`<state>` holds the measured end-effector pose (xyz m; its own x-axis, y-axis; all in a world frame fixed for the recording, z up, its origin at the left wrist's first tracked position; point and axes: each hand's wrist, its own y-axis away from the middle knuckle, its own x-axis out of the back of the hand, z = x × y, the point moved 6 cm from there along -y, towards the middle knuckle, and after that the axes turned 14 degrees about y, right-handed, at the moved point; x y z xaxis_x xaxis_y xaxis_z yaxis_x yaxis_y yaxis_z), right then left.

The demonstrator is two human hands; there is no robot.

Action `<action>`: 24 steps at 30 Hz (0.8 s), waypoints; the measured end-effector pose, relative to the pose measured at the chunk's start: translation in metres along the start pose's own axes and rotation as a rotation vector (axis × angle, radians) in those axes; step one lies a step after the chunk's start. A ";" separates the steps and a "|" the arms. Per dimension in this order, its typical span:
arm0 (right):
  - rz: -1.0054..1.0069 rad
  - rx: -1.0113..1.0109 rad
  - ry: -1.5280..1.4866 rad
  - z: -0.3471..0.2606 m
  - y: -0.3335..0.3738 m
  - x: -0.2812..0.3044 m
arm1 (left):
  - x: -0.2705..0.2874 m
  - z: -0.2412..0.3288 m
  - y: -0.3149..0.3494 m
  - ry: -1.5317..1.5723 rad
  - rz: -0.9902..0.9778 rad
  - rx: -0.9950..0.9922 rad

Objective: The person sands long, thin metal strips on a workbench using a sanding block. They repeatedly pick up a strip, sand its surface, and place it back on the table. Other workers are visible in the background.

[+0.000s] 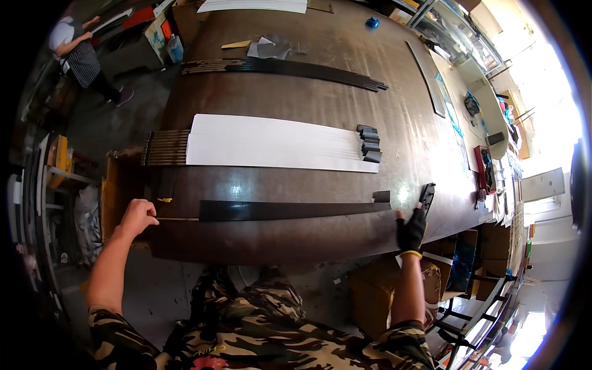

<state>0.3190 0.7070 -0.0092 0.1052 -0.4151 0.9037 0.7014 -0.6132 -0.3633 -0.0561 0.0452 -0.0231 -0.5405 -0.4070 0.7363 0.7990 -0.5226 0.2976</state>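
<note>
My left hand (140, 217), bare, pinches the end of a thin rod (177, 219) at the near left edge of the table. That rod runs into a long dark strip (290, 211) lying flat across the table, with a small dark square piece (382, 197) by its right end. My right hand (411, 233) wears a black glove with bare fingertips showing. Its fingers are closed on a black plier-like tool (427, 195), just right of the strip's end; the tool's exact kind is unclear.
Beyond the strip, white sheets (277, 143) lie over several rods (166, 148), with dark rolled ends at right. Farther off lies a bundle of dark strips (296, 69). Cardboard boxes (376, 296) stand below the brown table (246, 243). Another person (80, 55) walks at far left.
</note>
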 end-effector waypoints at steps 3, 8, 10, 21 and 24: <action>-0.062 0.253 -0.061 -0.079 0.041 -0.026 | -0.002 0.009 0.011 -0.080 0.077 -0.379; -0.181 0.339 -0.307 -0.258 0.093 0.058 | -0.013 0.001 0.021 -0.201 0.188 -0.553; -0.153 0.468 -0.476 -0.343 0.124 0.097 | -0.017 0.003 0.016 -0.209 0.170 -0.590; -0.181 0.659 -0.904 -0.524 0.167 0.180 | -0.007 0.012 0.007 -0.211 0.081 -0.584; -0.130 -0.004 -1.001 -0.435 0.172 0.113 | -0.030 0.041 0.003 -0.114 0.044 -0.722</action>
<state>0.1452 0.2628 -0.0683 0.5724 0.4095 0.7104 0.7478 -0.6162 -0.2474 -0.0269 0.0861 -0.0192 -0.4496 -0.3787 0.8090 0.4253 -0.8872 -0.1789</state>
